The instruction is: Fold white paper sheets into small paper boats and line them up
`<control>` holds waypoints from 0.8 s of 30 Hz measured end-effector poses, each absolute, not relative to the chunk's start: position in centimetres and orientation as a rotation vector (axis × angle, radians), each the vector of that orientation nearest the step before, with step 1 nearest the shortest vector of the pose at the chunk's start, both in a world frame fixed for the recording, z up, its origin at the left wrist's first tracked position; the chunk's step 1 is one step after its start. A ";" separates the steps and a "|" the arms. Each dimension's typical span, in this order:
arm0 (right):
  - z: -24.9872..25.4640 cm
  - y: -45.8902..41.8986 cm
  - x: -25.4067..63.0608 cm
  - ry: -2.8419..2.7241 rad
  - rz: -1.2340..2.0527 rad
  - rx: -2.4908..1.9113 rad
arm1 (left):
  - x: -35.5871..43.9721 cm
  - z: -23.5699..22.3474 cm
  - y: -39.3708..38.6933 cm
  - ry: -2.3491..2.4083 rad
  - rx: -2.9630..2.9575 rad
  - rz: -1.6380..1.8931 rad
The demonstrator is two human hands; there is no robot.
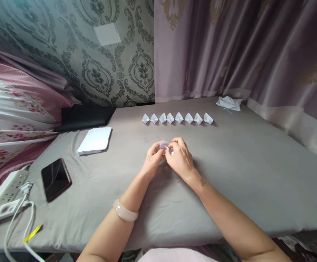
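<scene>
Near the middle of the grey-covered table, a small folded piece of white paper is held between my two hands. My left hand grips its left side with thumb and fingers, while my right hand pinches the right side, hiding part of the folds. Beyond my hands stands a row of several small folded paper boats, each with a raised point. To the left lies a stack of white paper sheets.
A phone lies at the left, beside a power strip with a plug and white cables. Behind the paper stack is a black flat case. Crumpled or folded white paper rests at the back right, by the curtain.
</scene>
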State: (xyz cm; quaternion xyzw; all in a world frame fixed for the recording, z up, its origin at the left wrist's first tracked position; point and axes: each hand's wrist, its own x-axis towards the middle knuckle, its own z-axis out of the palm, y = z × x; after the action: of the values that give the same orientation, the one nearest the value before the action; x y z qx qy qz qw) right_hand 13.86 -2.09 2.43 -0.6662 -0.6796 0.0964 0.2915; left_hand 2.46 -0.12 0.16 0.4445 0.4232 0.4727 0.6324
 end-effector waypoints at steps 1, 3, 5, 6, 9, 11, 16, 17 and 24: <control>2.3 -2.1 13.8 -1.794 0.235 -1.747 | 2.5 0.2 -0.1 0.963 1.006 1.067; 2.1 -2.1 13.7 -1.774 0.215 -1.711 | 2.6 0.3 -0.2 0.951 0.994 1.031; 2.0 -2.1 13.7 -1.761 0.215 -1.706 | 2.8 0.3 -0.4 0.940 0.987 1.001; 1.9 -2.1 13.7 -1.755 0.221 -1.708 | 2.9 0.3 -0.5 0.933 0.990 0.990; 1.8 -1.9 13.9 -1.712 0.255 -1.723 | 3.0 0.2 -0.9 0.910 1.010 0.976; 1.7 -1.8 14.0 -1.678 0.286 -1.716 | 3.0 0.2 -1.1 0.893 1.012 0.977; 1.4 -1.5 14.1 -1.623 0.275 -1.584 | 2.9 0.9 -1.5 0.832 0.895 0.984; 1.3 -1.4 14.1 -1.610 0.253 -1.562 | 2.9 1.1 -1.6 0.826 0.862 0.983; -0.5 -0.9 13.8 -1.594 0.159 -1.497 | 2.8 0.8 -1.0 0.802 0.744 1.005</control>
State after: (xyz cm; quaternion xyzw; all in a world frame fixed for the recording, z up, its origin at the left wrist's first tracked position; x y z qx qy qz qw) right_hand 13.78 -0.89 -0.48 -0.6073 -0.6467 0.0646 0.4569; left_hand 2.85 -1.00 0.75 0.3388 0.3652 0.4576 0.7365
